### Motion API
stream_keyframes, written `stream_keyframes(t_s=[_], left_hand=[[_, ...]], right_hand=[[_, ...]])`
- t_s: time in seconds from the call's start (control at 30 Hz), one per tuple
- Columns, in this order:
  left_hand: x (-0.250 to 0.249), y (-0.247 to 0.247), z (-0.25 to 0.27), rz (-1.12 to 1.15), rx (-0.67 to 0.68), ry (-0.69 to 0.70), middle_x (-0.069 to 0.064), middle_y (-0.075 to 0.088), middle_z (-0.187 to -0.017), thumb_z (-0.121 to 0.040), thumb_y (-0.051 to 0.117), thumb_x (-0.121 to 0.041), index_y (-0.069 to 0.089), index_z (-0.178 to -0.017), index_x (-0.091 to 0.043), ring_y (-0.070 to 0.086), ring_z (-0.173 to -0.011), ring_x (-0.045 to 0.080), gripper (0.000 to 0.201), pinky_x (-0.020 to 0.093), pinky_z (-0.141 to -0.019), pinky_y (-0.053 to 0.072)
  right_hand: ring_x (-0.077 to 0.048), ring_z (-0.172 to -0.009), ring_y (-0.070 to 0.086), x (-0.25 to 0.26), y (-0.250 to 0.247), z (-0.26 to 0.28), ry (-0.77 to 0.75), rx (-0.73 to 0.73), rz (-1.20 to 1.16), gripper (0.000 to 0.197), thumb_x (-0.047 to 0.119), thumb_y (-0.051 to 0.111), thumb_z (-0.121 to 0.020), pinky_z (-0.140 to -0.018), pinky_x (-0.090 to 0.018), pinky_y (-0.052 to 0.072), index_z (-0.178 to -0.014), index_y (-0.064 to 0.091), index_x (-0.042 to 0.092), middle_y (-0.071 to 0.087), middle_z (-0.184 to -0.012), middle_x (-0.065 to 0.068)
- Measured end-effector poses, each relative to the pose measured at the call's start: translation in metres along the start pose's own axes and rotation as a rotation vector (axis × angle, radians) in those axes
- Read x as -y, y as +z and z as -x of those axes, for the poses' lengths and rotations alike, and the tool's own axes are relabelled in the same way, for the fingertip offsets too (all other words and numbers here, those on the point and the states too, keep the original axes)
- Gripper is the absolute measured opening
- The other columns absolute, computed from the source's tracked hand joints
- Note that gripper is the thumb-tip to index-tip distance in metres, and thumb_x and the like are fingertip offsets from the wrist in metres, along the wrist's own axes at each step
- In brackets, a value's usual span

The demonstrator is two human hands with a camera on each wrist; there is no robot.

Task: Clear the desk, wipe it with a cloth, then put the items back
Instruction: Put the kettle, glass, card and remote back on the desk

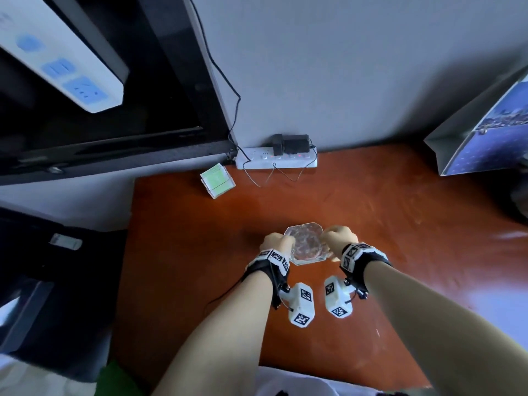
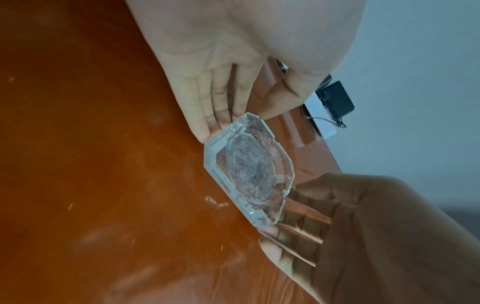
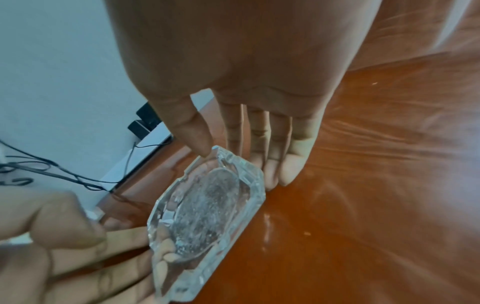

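Observation:
A clear, faceted glass ashtray (image 1: 307, 247) sits on the reddish-brown desk (image 1: 371, 212), near its middle. My left hand (image 1: 275, 242) pinches the ashtray's left side and my right hand (image 1: 337, 238) pinches its right side. In the left wrist view the left hand (image 2: 235, 123) has its thumb on the rim of the ashtray (image 2: 249, 168) and its fingers down the outer wall. In the right wrist view the right hand (image 3: 241, 164) holds the ashtray (image 3: 207, 209) the same way. Grey residue lines the ashtray's bowl.
A white power strip (image 1: 275, 161) with black adapters and thin wires lies against the back wall. A small green and white packet (image 1: 217, 180) lies to its left. A black screen (image 1: 114, 110) hangs at upper left. A standing picture card (image 1: 485, 132) is at the right. Streaks mark the desk.

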State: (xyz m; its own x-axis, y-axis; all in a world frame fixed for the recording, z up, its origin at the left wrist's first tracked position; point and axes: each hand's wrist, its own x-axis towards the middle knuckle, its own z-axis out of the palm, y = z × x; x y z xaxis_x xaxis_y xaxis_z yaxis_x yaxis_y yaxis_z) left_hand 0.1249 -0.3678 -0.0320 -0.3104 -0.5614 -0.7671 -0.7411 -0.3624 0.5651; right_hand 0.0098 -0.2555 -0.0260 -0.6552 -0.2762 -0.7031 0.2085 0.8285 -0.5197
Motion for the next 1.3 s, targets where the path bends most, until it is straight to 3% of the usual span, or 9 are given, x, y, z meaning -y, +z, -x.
stream_keyframes(t_s=[0.13,0.4,0.5,0.6,0.77,0.9,1.07,1.17,1.3], left_hand=[[-0.016,-0.03,-0.025,0.084,-0.058,-0.006,0.015,0.073,-0.087,-0.052,0.057,-0.026,0.071,-0.081,-0.002,0.071,-0.088,0.034,0.04,0.045,-0.084,0.059],[-0.04,-0.068,-0.072,0.156,-0.107,-0.037,0.014,0.073,-0.078,-0.047,0.058,-0.019,0.067,-0.063,-0.004,0.072,-0.085,0.033,0.024,0.05,-0.085,0.059],[-0.053,-0.076,-0.074,0.16,-0.12,-0.044,0.012,0.069,-0.07,-0.046,0.056,-0.018,0.064,-0.06,-0.004,0.069,-0.077,0.032,0.021,0.05,-0.085,0.059],[-0.061,-0.083,-0.083,0.159,-0.14,-0.038,0.012,0.068,-0.071,-0.046,0.055,-0.017,0.063,-0.061,-0.004,0.069,-0.08,0.033,0.021,0.049,-0.086,0.059],[-0.069,-0.093,-0.097,0.102,-0.216,-0.063,0.009,0.066,-0.066,-0.062,0.062,-0.007,0.063,-0.058,-0.006,0.066,-0.072,0.028,0.004,0.044,-0.084,0.06],[-0.073,-0.099,-0.107,0.077,-0.226,-0.06,0.012,0.067,-0.07,-0.062,0.062,-0.009,0.061,-0.056,-0.006,0.069,-0.079,0.03,0.007,0.045,-0.085,0.059],[-0.079,-0.107,-0.106,0.026,-0.235,-0.05,0.011,0.063,-0.07,-0.071,0.061,-0.009,0.058,-0.061,-0.006,0.059,-0.071,0.026,0.01,0.041,-0.086,0.059],[-0.083,-0.113,-0.095,-0.011,-0.216,0.016,0.009,0.061,-0.073,-0.074,0.059,-0.01,0.056,-0.068,-0.008,0.055,-0.069,0.025,0.008,0.03,-0.071,0.05],[-0.081,-0.115,-0.091,-0.036,-0.207,0.084,0.008,0.053,-0.068,-0.076,0.058,-0.009,0.052,-0.071,-0.009,0.043,-0.063,0.024,0.008,0.03,-0.061,0.033]], right_hand=[[-0.028,-0.084,0.069,0.04,0.02,-0.012,-0.059,0.018,-0.019,0.011,0.025,0.06,-0.087,-0.079,-0.044,0.06,-0.089,0.068,0.018,0.071,-0.089,-0.008],[-0.028,-0.088,0.068,0.089,0.047,-0.044,-0.063,0.054,-0.03,0.024,0.022,0.06,-0.084,-0.081,-0.043,0.06,-0.105,0.07,0.015,0.071,-0.096,-0.009],[-0.03,-0.088,0.068,0.101,0.056,-0.05,-0.058,0.048,-0.033,0.023,0.021,0.06,-0.084,-0.081,-0.044,0.06,-0.103,0.069,0.014,0.071,-0.096,-0.011],[-0.03,-0.088,0.068,0.111,0.064,-0.056,-0.057,0.042,-0.055,0.023,0.022,0.062,-0.083,-0.082,-0.045,0.059,-0.103,0.068,0.014,0.07,-0.095,-0.011],[-0.029,-0.088,0.069,0.124,0.073,-0.063,-0.045,0.039,-0.089,0.023,0.021,0.063,-0.082,-0.083,-0.045,0.059,-0.104,0.067,0.015,0.07,-0.096,-0.01],[-0.03,-0.086,0.069,0.132,0.078,-0.067,-0.049,0.042,-0.106,0.027,0.02,0.065,-0.079,-0.081,-0.045,0.06,-0.106,0.068,0.015,0.069,-0.095,-0.009],[-0.029,-0.087,0.069,0.14,0.082,-0.069,-0.073,0.047,-0.126,0.027,0.021,0.064,-0.079,-0.081,-0.045,0.06,-0.105,0.067,0.017,0.07,-0.095,-0.009],[-0.03,-0.085,0.07,0.143,0.085,-0.068,-0.082,0.061,-0.139,0.028,0.024,0.066,-0.074,-0.08,-0.046,0.06,-0.102,0.066,0.018,0.07,-0.093,-0.008],[-0.03,-0.084,0.071,0.144,0.087,-0.067,-0.082,0.06,-0.162,0.029,0.023,0.066,-0.073,-0.078,-0.045,0.061,-0.101,0.065,0.018,0.07,-0.093,-0.009]])
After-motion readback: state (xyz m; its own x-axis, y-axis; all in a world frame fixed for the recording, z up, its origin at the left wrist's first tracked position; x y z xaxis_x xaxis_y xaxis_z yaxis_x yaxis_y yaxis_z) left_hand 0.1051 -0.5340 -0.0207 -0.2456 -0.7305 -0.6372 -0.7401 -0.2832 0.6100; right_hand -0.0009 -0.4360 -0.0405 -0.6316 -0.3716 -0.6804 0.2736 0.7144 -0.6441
